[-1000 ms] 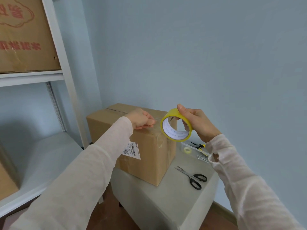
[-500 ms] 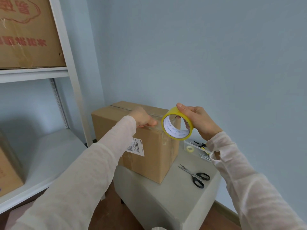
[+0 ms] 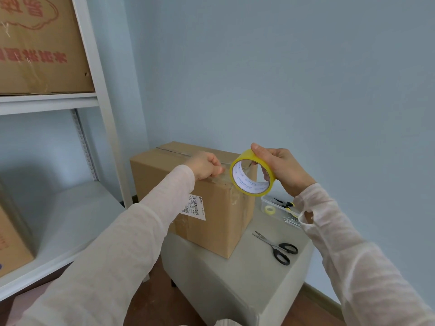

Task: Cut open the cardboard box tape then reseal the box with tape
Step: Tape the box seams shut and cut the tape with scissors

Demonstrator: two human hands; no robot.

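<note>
Yellow tape roll (image 3: 253,171); brown box (image 3: 219,222); scissors (image 3: 279,248) seemingly black.

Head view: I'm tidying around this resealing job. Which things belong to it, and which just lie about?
Job: cardboard box; tape roll, gripped by right hand; tape end, held by left hand; scissors.
Lying about: clear tray of small items; box on shelf.

We find a clear plastic container (image 3: 267,203) at the far right edge of the low table (image 3: 247,276); it holds a small tape roll (image 3: 270,210) and pliers (image 3: 283,204). Left of the table, a white shelf rack (image 3: 103,128) carries a red-printed carton (image 3: 42,43) on its upper shelf and a second carton (image 3: 11,243) below.
</note>
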